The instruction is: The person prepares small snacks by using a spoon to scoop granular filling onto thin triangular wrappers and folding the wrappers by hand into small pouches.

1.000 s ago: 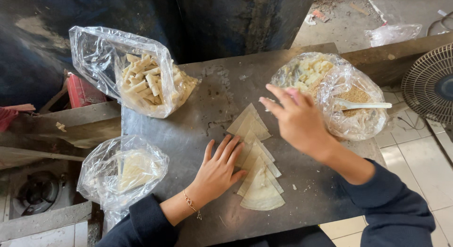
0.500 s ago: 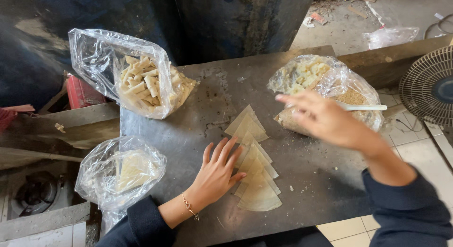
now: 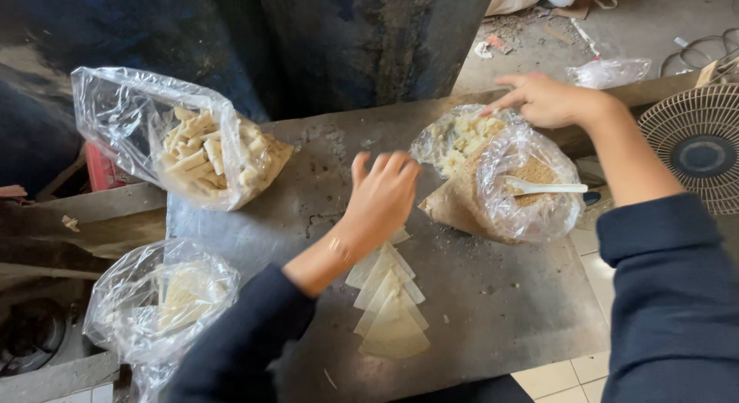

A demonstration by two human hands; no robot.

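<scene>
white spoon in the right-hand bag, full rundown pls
The spoon is white, plastic by its look, thin-handled. It lies almost level inside the clear bag, bowl to the left on brown crumbs, handle pointing right against the bag wall. Neither hand touches it; the right hand is at the bag behind.

You wear a dark navy long-sleeved top, its soft, thick fabric bunched in folds at both forearms. Each sleeve is pushed back, leaving your wrists bare. Your left hand (image 3: 382, 199) and right hand (image 3: 548, 100) are ungloved, fingers (image 3: 360, 166) bare, with a thin bracelet at your left wrist.
</scene>
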